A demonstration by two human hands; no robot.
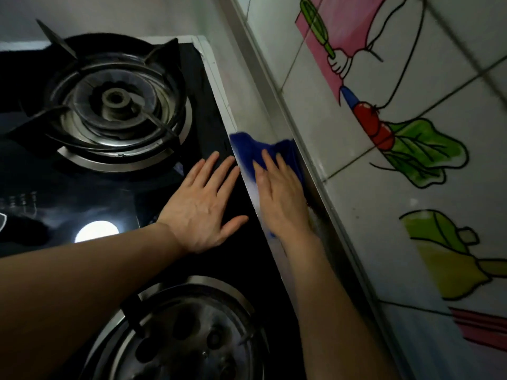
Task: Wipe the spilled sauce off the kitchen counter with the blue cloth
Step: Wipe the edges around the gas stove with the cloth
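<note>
The blue cloth (pixel 248 149) lies on the narrow steel counter strip (pixel 247 105) between the black glass stove and the tiled wall. My right hand (pixel 279 196) presses flat on the cloth, fingers pointing away from me; most of the cloth is hidden under the palm. A pale yellowish smear (pixel 315 223) shows on the strip beside my right wrist, against the wall ledge. My left hand (pixel 205 207) rests flat and open on the stove glass just left of the strip, holding nothing.
A gas burner with pan supports (pixel 115 102) sits at the far left, and a second burner (pixel 189 333) lies near me. The stove's black glass (pixel 208 127) borders the strip. The tiled wall with vegetable pictures (pixel 411 149) rises on the right behind a metal ledge.
</note>
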